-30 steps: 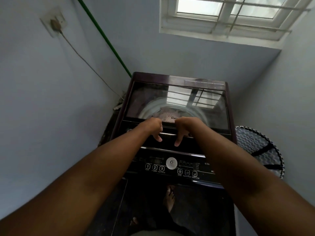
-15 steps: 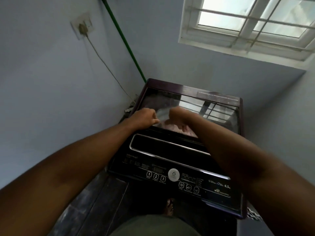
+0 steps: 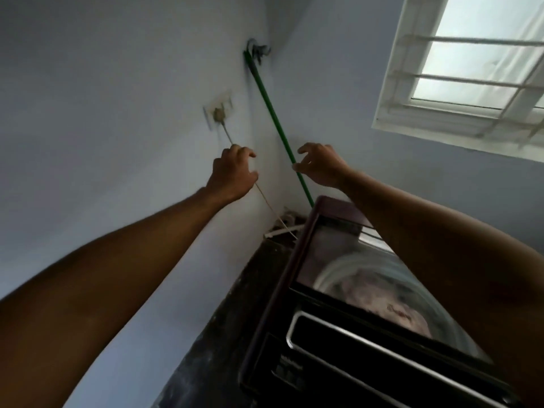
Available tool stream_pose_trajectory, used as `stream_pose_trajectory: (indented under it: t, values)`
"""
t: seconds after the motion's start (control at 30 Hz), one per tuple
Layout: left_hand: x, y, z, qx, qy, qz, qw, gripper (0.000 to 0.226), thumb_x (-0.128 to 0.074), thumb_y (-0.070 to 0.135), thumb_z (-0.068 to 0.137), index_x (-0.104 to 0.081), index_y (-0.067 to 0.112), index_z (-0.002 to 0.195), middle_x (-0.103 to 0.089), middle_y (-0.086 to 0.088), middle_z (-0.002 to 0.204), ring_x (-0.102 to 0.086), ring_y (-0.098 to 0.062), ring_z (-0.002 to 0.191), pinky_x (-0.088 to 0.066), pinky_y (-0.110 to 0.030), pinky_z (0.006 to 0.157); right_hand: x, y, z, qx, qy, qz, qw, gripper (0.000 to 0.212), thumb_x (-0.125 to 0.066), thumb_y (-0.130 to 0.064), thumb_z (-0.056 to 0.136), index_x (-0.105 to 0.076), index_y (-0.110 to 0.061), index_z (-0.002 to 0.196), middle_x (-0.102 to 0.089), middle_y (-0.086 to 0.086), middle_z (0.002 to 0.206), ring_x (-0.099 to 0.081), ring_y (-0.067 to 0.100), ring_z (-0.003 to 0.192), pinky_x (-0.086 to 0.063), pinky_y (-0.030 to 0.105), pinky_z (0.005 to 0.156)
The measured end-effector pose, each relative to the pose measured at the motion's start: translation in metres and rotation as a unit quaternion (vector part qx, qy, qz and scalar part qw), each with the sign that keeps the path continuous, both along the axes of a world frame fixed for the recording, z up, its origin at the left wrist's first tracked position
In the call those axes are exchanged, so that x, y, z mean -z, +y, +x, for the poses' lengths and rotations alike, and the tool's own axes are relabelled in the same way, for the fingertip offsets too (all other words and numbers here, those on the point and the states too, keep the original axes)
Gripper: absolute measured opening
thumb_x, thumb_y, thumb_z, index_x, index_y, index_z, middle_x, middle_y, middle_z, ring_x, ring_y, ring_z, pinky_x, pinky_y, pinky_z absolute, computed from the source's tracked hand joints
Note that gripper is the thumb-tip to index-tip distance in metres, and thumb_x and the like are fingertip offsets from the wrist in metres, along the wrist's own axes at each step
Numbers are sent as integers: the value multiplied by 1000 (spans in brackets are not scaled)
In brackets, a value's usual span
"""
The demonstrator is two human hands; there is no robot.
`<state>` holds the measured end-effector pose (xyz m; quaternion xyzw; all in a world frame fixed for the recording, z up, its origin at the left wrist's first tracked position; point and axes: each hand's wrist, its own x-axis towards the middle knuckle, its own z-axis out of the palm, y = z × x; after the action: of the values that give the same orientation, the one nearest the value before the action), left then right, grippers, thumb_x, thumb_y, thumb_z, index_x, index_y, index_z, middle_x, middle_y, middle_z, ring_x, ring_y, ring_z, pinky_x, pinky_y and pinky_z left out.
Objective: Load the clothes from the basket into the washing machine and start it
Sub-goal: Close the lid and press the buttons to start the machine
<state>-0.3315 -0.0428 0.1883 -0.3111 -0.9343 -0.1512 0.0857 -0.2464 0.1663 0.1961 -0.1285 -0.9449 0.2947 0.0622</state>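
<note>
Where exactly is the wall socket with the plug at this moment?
In the head view, the wall socket sits on the left wall, up and left of the left hand and left of the green pole.

Open air before the wall socket [image 3: 218,113], green pole [image 3: 275,119] and cord [image 3: 269,206] slanting across the corner

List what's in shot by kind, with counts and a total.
Hands: 2, the left hand and right hand
Washing machine: 1
Wall socket with plug: 1
Power cord: 1
Green pole: 1
Window: 1
Total: 7
</note>
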Motion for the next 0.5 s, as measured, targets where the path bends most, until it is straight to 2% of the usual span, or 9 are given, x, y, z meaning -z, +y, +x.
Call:
stream_pose_trajectory:
  t: [0.13, 0.3, 0.5]
  values:
    - [-19, -8, -62, -5, 50, -3, 999, 39, -61, 37, 92, -55, 16, 125, -53, -10, 130, -48, -30, 121, -38, -43, 101, -10, -9, -66, 5, 38, -20, 999, 42, -67, -29, 91, -58, -10, 127, -64, 11, 125, -59, 24, 112, -43, 26, 86]
    - [-32, -8, -132, -32, 80, -7, 996, 40, -61, 37, 92, -55, 15, 124, -52, -12, 130, -48, -32, 119, -39, -42, 99, -17, -34, -139, -8, 44, -29, 999, 53, -66, -24, 91, -51, -10, 139, -57, 11, 138, -54, 24, 126, -41, 33, 105]
    - [-28, -8, -206, -34, 107, -27, 993, 41, -67, 31, 88, -56, 12, 123, -54, -8, 128, -51, -28, 117, -43, -41, 96, -14, -41, -226, -14, 68, -69, 995, 58, -67, -25, 89, -48, -12, 143, -56, 6, 139, -57, 20, 121, -43, 29, 99]
